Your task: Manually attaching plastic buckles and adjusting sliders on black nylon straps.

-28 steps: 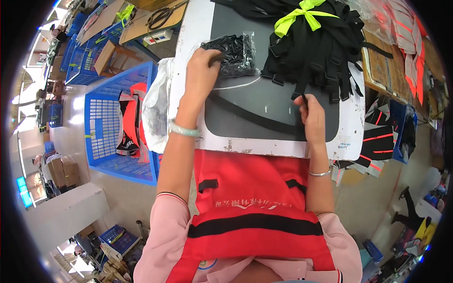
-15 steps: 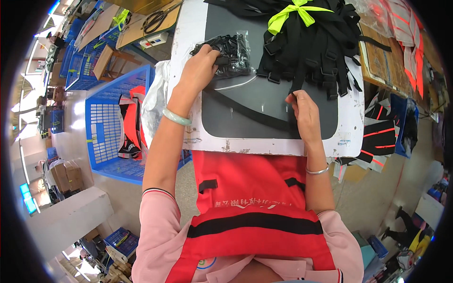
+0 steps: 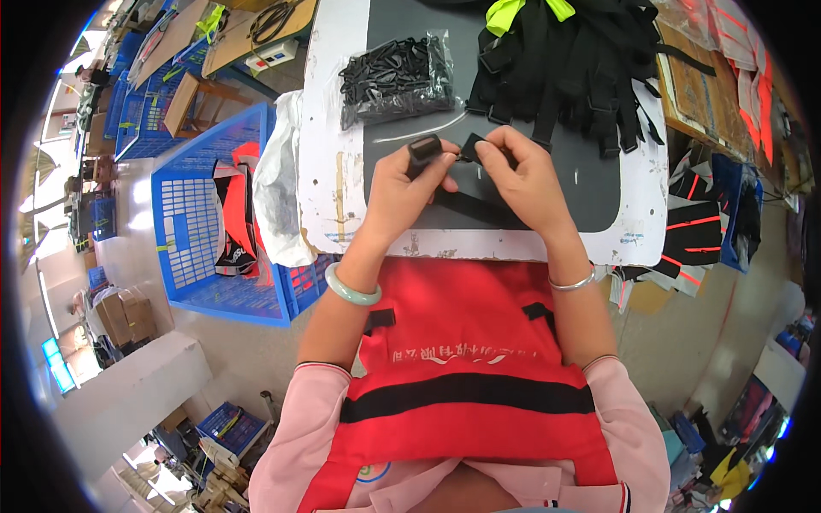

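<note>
Both hands meet over the dark grey mat. In my left hand, closed, is a black piece that looks like a buckle or folded webbing; fingers partly hide it. A small dark plastic part shows between the fingertips of both hands. My right hand pinches the end of a black webbing strap. Its slack lies on the mat below the hands. Just beyond my left hand sits a clear bag of small black plastic clips.
Black straps with buckles, tied with yellow-green ribbon, lie at the back right. A white cord rests near the bag. Left of the white table stands a blue crate holding red and black fabric.
My left hand has left the bag and come down to the middle of the mat. My right hand has moved left and up to meet it, bringing the strap end.
</note>
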Demonstrator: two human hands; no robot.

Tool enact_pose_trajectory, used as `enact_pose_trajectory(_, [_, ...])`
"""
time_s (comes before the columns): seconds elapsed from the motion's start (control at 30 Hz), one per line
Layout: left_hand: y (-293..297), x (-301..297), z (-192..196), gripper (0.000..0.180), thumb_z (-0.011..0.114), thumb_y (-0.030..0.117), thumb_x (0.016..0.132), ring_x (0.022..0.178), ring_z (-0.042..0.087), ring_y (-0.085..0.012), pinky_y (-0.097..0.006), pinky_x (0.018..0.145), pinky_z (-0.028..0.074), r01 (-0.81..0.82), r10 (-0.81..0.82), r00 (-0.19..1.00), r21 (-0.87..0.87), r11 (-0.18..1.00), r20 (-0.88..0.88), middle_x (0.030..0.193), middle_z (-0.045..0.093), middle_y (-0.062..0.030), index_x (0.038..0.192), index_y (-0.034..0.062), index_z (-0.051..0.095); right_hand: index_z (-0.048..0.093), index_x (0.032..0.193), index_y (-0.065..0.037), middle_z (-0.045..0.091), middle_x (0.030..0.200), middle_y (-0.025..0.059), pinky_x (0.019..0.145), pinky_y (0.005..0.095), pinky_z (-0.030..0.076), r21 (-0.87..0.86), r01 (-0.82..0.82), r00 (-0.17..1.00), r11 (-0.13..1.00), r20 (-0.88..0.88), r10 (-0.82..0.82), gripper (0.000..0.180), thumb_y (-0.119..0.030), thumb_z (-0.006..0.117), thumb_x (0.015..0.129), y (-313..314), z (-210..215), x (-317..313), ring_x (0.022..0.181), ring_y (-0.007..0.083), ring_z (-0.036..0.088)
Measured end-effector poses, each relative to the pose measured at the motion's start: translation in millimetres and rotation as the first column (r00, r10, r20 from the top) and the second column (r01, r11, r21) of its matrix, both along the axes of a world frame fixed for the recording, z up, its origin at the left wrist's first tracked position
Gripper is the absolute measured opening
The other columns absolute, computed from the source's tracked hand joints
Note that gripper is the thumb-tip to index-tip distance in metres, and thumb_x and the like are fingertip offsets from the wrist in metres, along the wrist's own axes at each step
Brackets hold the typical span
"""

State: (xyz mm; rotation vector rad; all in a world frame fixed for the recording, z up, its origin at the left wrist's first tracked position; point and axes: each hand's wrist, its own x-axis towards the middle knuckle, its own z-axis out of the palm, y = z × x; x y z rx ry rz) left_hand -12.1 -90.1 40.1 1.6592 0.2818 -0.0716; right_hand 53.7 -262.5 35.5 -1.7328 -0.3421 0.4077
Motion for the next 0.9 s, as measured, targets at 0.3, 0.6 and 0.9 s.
enact_pose_trajectory(0.3, [-9,-5,-14,0.022,0.064,0.010,0.085,0.061,0.058,-0.0078,-0.019,0.052,0.043,-0.165,0.158,0.986,-0.260,0.952,-0.047,0.076,0.063,-0.0056,0.103,-0.0027,0.060,0.056,0.082,-0.001,0.059,0.075,0.0104,0.055,0.0353,0.042,-0.225,0.101,0.925,0.969,0.381,-0.008,0.018,-0.019,0.058,0.083,8,0,-14,0.059,0.0246,0.054])
enact_pose_trajectory(0.6, [-6,-8,-16,0.017,0.066,0.014,0.085,0.062,0.056,-0.0108,-0.021,0.053,0.042,-0.122,0.048,0.988,-0.566,0.816,-0.144,0.074,0.061,-0.0068,0.094,0.0009,0.059,0.059,0.086,-0.002,0.059,0.075,0.0108,0.055,0.0325,0.042,-0.099,-0.032,0.994,0.995,0.104,0.042,0.018,-0.020,0.058,0.085,-1,-1,-11,0.060,0.0232,0.054])
enact_pose_trajectory(0.9, [-12,-8,-11,0.019,0.067,0.011,0.083,0.067,0.058,-0.0106,-0.021,0.056,0.044,-0.145,0.110,0.989,-0.466,0.873,-0.102,0.080,0.063,-0.0074,0.096,-0.0016,0.060,0.054,0.088,-0.005,0.060,0.076,0.0122,0.057,0.0384,0.045,-0.199,0.068,0.927,0.978,0.376,0.012,0.013,-0.018,0.053,0.089,0,2,-20,0.065,0.0309,0.058])
